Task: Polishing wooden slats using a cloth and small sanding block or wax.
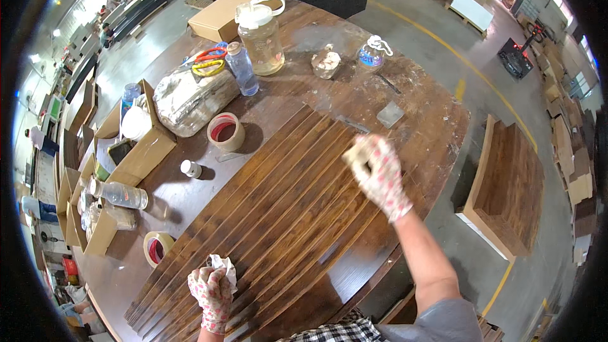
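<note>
Several long, narrow dark-brown wood strips lie side by side at a slant across the brown table. My left hand, in a white glove with a pink-red pattern, is closed on a crumpled white wipe over the near left part of the strips. My right hand, gloved alike, hovers near the far right ends of the strips. Its fingers are curled together and slightly blurred; what they may hold cannot be made out. Just beyond it lie a thin blade-like tool and a small grey plate.
On the left stand an open cardboard box with bottles, tape rolls, a small white bottle and a wrapped bundle topped by scissors. Farther back are a large jug and a blue-tinted bottle. Stacked boards stand right.
</note>
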{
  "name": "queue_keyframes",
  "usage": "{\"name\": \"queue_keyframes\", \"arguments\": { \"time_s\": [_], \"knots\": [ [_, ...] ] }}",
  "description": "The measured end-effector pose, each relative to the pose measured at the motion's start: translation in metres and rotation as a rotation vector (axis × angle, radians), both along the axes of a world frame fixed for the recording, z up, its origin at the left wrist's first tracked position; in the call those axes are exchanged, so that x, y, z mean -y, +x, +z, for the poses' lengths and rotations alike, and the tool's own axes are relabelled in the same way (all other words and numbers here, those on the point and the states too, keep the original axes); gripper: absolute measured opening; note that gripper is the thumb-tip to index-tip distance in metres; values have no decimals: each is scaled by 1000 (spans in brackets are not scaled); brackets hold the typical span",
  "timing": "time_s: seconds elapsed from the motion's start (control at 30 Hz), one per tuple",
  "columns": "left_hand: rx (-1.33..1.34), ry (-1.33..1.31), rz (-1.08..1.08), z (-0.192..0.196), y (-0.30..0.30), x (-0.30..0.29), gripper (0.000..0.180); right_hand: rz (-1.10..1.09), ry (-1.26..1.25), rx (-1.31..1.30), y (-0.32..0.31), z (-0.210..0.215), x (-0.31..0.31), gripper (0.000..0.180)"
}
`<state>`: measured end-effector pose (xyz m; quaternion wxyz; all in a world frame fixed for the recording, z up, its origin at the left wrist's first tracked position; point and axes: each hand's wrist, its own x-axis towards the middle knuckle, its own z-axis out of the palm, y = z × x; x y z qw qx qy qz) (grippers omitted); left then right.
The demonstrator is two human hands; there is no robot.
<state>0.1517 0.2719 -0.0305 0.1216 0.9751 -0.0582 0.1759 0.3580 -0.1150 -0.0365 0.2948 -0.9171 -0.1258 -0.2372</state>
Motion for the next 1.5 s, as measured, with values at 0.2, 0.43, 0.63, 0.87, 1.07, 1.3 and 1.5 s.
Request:
{"name": "queue_keyframes", "arguments": {
  "time_s": [0.2, 0.43, 0.63, 0.87, 1.07, 1.3, 1.5],
  "knots": [
    [-6, -4, -34, 3, 5, 1, 25, -17, -54, 98, 11, 0, 19, 43],
    [6, 54, 82, 1, -48, -55, 27, 276, 41, -56, -105, 11, -133, 42],
    [8, 89, 193, -1, -139, -150, 23, 165, 53, -32, -94, 12, -129, 42],
    [58, 66, 258, -8, -199, -213, 26, 330, -15, -24, -171, 19, -222, 43],
    [93, 78, 267, -2, -251, -274, 28, 306, 131, -159, -209, 15, -270, 41],
    [91, 88, 344, -2, -306, -334, 25, 268, -97, 8, -249, 5, -312, 44],
    [72, -27, 398, -20, -337, -368, 25, 631, 31, -66, -346, 12, -439, 46]
  ]
}}
